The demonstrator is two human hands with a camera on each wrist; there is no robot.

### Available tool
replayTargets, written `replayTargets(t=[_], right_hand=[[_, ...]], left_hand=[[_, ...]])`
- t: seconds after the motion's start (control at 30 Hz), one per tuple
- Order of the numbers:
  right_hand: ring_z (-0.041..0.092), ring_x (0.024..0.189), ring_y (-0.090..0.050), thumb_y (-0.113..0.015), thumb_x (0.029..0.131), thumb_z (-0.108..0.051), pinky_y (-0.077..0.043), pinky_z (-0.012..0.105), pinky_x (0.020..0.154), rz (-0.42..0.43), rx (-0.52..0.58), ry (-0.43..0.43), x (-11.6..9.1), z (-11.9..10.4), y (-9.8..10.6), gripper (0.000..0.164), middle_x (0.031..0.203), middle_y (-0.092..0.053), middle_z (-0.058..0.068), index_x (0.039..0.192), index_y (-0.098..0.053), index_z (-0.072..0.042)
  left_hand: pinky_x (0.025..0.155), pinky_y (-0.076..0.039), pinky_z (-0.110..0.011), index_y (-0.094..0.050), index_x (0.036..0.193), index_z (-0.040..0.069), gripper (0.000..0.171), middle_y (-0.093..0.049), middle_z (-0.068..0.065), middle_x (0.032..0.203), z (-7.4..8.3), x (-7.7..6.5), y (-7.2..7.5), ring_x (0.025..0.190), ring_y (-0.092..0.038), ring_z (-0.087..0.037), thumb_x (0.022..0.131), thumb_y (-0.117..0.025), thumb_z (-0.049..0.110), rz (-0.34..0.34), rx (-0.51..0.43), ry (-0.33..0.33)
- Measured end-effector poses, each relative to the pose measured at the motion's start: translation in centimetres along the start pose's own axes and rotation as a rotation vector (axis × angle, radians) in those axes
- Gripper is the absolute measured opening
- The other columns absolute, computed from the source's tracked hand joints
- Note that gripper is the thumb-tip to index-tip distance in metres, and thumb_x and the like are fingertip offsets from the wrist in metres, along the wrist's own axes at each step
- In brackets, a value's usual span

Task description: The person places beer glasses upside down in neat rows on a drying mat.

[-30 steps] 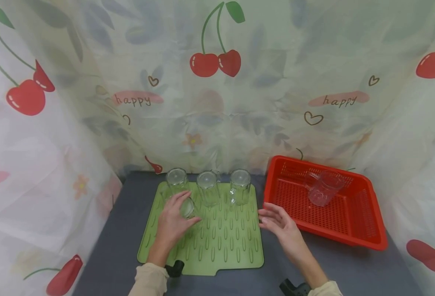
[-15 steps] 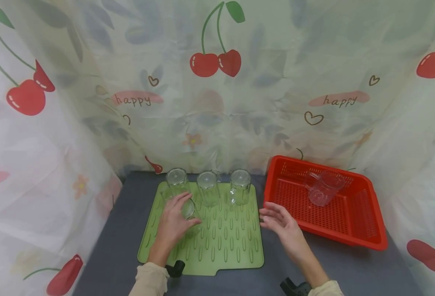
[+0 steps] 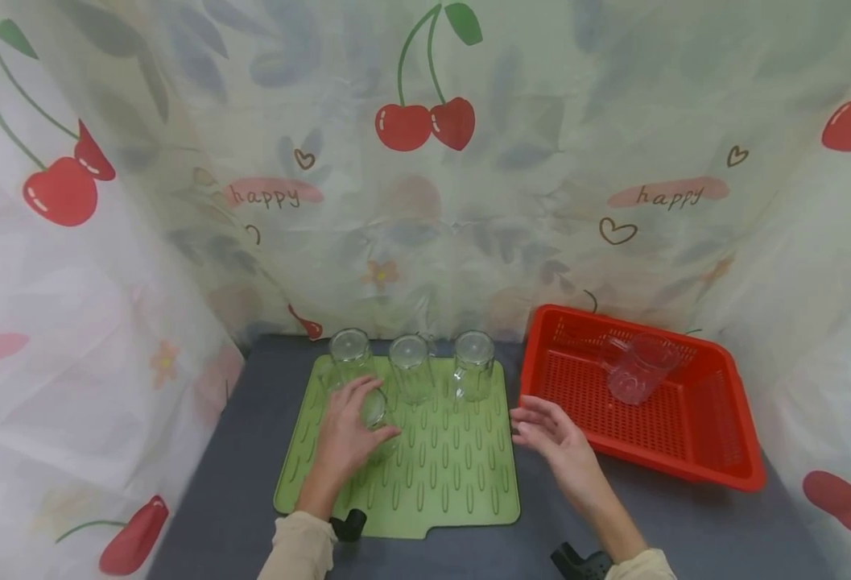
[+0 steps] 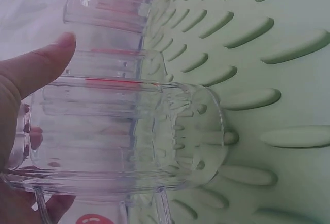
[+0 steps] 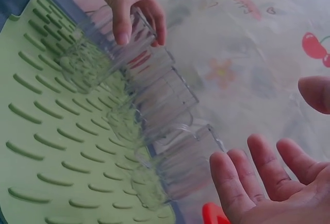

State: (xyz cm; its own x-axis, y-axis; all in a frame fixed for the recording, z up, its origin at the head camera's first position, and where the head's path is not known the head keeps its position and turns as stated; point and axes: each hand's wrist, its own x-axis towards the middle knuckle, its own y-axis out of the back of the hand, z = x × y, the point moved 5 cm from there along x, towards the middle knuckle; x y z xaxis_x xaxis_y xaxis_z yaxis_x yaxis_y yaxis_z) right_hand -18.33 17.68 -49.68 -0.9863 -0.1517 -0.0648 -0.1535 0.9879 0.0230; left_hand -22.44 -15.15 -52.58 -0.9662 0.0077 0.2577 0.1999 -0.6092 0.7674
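Observation:
My left hand (image 3: 349,435) grips an upside-down clear glass mug (image 4: 129,131) near its base, with the thumb on one side and fingers on the other. The mug's rim is down at the green ridged mat (image 3: 454,475); its handle shows at the bottom of the left wrist view. Behind it, three more glass mugs stand inverted in a row: a left one (image 3: 350,348), a middle one (image 3: 412,370) and a right one (image 3: 474,366). My right hand (image 3: 559,439) hovers between mat and red basket, fingers loosely bent, holding nothing.
The red perforated basket (image 3: 686,471) stands at the right, with one clear mug (image 3: 638,370) lying tilted inside. A dark grey table (image 3: 229,451) lies under everything. A printed curtain (image 3: 439,201) closes off the back and sides.
The mug in my left hand has shifted very slightly on the mat, with the hand still around it. My right hand has stayed nearly still. The head view has shifted a little.

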Motion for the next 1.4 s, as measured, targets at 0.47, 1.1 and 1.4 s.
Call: replayTargets(t=[0.47,1.1,1.4], right_hand=[[-0.008,0.113,-0.063,-0.062,0.102,-0.034,-0.052,0.01,0.094,0.075,-0.237,0.042,0.2,-2.6,3.9,0.053,0.144,-0.057,0.017,0.146,-0.047,-0.01],[0.032,0.139,-0.05,-0.06,0.1,-0.051,-0.042,0.001,0.091,0.19,-0.53,0.042,1.6,-4.9,9.7,0.067,0.153,-0.05,0.013,0.152,-0.04,-0.014],[0.04,0.141,-0.045,-0.059,0.098,-0.056,-0.04,0.064,0.114,0.216,-0.57,0.021,2.9,-5.0,11.4,0.077,0.155,-0.046,0.018,0.155,-0.035,-0.01]], left_hand=[[0.11,-0.047,-0.057,-0.052,0.147,0.027,0.082,-0.043,-0.001,0.157,0.4,-0.4,1.1,0.145,-0.037,-0.029,0.076,-0.089,0.045,0.021,-0.058,0.021],[0.111,-0.041,-0.058,-0.054,0.146,0.013,0.063,-0.052,-0.009,0.152,3.8,-1.2,5.1,0.138,-0.045,-0.033,0.09,-0.079,0.031,0.191,-0.186,-0.157],[0.116,-0.038,-0.058,-0.051,0.148,0.02,0.061,-0.049,-0.003,0.154,4.8,-1.9,4.9,0.143,-0.043,-0.027,0.093,-0.076,0.03,0.12,-0.281,-0.142]])
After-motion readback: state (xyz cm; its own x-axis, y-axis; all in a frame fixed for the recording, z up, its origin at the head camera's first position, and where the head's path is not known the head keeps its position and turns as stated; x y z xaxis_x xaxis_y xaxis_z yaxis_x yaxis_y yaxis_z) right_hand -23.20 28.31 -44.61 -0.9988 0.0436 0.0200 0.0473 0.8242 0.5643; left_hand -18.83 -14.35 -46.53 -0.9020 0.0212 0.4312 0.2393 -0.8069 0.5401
